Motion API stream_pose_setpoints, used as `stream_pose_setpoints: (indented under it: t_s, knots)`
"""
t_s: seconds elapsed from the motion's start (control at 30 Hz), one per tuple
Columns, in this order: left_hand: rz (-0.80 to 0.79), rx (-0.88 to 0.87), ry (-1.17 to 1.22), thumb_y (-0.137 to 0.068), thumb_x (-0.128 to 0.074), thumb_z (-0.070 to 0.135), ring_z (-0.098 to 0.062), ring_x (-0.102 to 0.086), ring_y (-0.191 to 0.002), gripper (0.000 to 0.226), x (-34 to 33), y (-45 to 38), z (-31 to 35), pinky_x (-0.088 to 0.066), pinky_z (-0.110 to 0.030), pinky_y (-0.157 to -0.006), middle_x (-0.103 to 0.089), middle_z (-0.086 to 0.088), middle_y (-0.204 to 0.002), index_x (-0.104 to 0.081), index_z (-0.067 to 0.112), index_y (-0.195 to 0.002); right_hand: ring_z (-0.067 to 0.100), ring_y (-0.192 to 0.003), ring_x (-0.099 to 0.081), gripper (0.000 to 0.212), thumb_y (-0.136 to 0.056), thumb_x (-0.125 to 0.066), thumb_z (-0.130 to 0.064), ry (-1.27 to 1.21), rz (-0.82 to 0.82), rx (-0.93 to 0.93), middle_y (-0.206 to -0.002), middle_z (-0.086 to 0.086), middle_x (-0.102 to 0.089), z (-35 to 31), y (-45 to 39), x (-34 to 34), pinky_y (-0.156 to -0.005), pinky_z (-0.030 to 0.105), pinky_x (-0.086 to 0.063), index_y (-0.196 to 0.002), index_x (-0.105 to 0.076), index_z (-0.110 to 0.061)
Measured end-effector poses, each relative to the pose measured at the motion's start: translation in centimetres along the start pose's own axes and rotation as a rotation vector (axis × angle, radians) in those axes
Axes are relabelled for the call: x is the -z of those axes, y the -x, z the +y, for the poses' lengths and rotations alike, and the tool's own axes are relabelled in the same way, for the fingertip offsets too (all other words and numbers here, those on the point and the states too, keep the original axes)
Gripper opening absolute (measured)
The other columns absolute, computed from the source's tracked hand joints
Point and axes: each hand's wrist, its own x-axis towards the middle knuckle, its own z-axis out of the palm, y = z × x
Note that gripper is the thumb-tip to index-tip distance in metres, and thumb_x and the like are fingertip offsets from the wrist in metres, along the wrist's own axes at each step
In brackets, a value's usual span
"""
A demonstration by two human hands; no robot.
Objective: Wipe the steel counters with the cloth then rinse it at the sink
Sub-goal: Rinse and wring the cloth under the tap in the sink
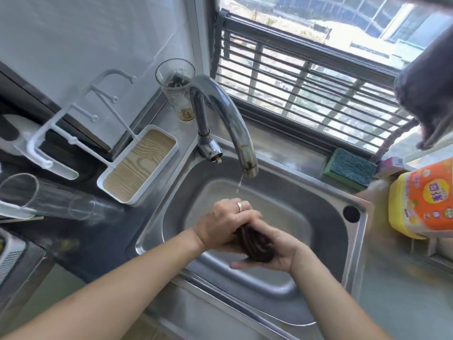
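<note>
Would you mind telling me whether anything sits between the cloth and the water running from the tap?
Nothing visible does. Both hands, left hand and right hand, grip the twisted cloth over the sink, just below the faucet stream.

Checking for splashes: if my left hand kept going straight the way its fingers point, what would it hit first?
Probably the thin water stream under the faucet; past it, the sink wall. The left hand grips the cloth. Depth is uncertain.
</note>
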Motion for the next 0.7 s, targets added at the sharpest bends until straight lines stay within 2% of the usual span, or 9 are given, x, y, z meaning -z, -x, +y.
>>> stream_pose_setpoints:
  t_s: [0.1,0.2,0.23,0.33,0.4,0.47,0.53,0.63,0.7]
  knots:
    - [-0.120,-0.082,-0.184,-0.088,-0.059,0.013,-0.022,-0.055,-0.063,0.010,-0.5,1.3,-1.3,-0.049,-0.036,-0.051,-0.058,-0.002,-0.080,-0.068,0.018,-0.089,0.018,-0.082,-0.076,0.051,-0.097,-0.068,-0.025,0.352,0.049,-0.202,-0.116,0.021,-0.073,-0.3,-1.3,0.1,-0.057,0.020,-0.058,-0.139,-0.055,0.000]
    - [-0.305,0.022,-0.296,-0.081,-0.048,0.014,-0.021,-0.057,-0.051,0.015,-1.0,1.9,-1.0,-0.042,-0.028,-0.040,-0.058,0.001,-0.073,-0.062,0.019,-0.076,0.012,-0.055,-0.062,0.014,-0.092,-0.073,-0.020,0.659,0.216,-0.266,-0.074,0.005,-0.068,-0.7,-2.4,0.2,-0.048,0.020,-0.049,-0.099,-0.067,-0.010]
    - [-0.343,0.086,-0.329,-0.079,-0.046,0.015,-0.021,-0.061,-0.051,0.017,-1.2,1.7,-0.6,-0.041,-0.027,-0.041,-0.061,0.001,-0.073,-0.062,0.020,-0.076,0.013,-0.052,-0.059,0.016,-0.088,-0.077,-0.023,0.809,0.273,-0.262,-0.069,0.004,-0.065,-0.9,-2.7,0.2,-0.047,0.022,-0.048,-0.088,-0.064,-0.013]
    - [-0.563,0.324,-0.368,-0.092,-0.046,0.009,-0.033,-0.072,-0.088,0.023,-1.4,0.0,0.6,-0.050,-0.036,-0.066,-0.069,-0.008,-0.102,-0.064,0.012,-0.105,0.018,-0.054,-0.062,0.027,-0.074,-0.084,-0.032,1.322,0.543,-0.239,-0.073,0.004,-0.067,-1.5,-3.9,0.4,-0.050,0.025,-0.049,-0.080,-0.061,-0.018]
    - [-0.695,0.408,-0.375,-0.096,-0.045,0.007,-0.036,-0.068,-0.105,0.025,-1.3,-1.3,0.9,-0.051,-0.040,-0.079,-0.068,-0.012,-0.117,-0.062,0.009,-0.115,0.022,-0.072,-0.069,0.022,-0.076,-0.077,-0.032,1.583,0.678,-0.199,-0.090,0.004,-0.072,-1.5,-4.4,0.5,-0.056,0.026,-0.051,-0.090,-0.064,-0.021]
    - [-0.728,0.446,-0.378,-0.093,-0.050,0.009,-0.035,-0.069,-0.104,0.024,-1.3,-2.0,1.2,-0.052,-0.038,-0.079,-0.071,-0.012,-0.113,-0.068,0.012,-0.109,0.029,-0.092,-0.072,0.026,-0.081,-0.070,-0.037,1.812,0.740,-0.115,-0.104,0.006,-0.074,-1.2,-4.3,0.8,-0.067,0.029,-0.048,-0.103,-0.067,-0.024]
    - [-0.708,0.548,-0.274,-0.087,-0.056,0.014,-0.036,-0.071,-0.099,0.021,-1.3,-2.1,1.6,-0.049,-0.036,-0.073,-0.074,-0.011,-0.106,-0.071,0.014,-0.101,0.035,-0.097,-0.071,0.027,-0.088,-0.063,-0.042,2.010,0.745,0.013,-0.105,0.008,-0.074,-1.2,-3.8,1.1,-0.069,0.032,-0.044,-0.107,-0.068,-0.023]
    - [-0.665,0.779,0.010,-0.083,-0.057,0.024,-0.038,-0.070,-0.090,0.021,-1.2,-1.9,2.3,-0.045,-0.032,-0.065,-0.074,-0.014,-0.096,-0.071,0.013,-0.094,0.038,-0.094,-0.071,0.017,-0.092,-0.057,-0.031,2.252,0.648,0.229,-0.100,0.007,-0.075,-1.9,-3.1,1.7,-0.068,0.035,-0.045,-0.101,-0.066,-0.019]
    - [-0.646,0.895,0.268,-0.082,-0.057,0.027,-0.033,-0.067,-0.077,0.020,-1.0,-1.6,3.1,-0.041,-0.027,-0.058,-0.071,-0.011,-0.083,-0.069,0.011,-0.087,0.030,-0.072,-0.073,0.010,-0.077,-0.071,-0.023,2.411,0.575,0.445,-0.078,0.002,-0.074,-2.4,-2.8,1.9,-0.054,0.029,-0.043,-0.084,-0.065,-0.021]
